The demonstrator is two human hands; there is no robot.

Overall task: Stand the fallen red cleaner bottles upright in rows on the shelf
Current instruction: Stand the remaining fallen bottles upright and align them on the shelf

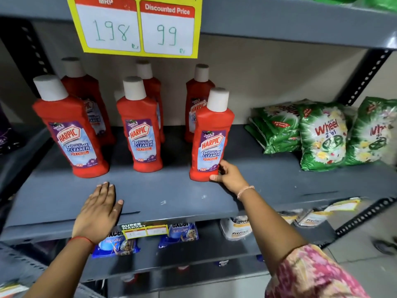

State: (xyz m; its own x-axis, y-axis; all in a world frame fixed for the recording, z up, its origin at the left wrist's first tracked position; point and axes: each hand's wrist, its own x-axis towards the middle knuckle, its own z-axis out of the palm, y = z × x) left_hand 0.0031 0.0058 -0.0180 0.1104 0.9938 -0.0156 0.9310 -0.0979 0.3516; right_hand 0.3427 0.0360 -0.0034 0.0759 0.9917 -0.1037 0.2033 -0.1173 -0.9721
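Note:
Several red cleaner bottles with white caps stand upright on the grey shelf (171, 196) in two rows. The front row holds a left bottle (71, 130), a middle bottle (140, 130) and a right bottle (211, 138). Behind them stand a back left bottle (86, 91), a back middle bottle (150, 82) and a back right bottle (196, 97). My right hand (228, 175) grips the base of the front right bottle, thumb on its lower front. My left hand (100, 208) lies flat and open on the shelf's front, in front of the middle bottle, holding nothing.
Green detergent packs (322, 134) lie on the right end of the shelf. A yellow price sign (137, 26) hangs from the shelf above. Blue and white pouches (178, 233) sit on the lower shelf. Perforated metal uprights (365, 76) frame the sides.

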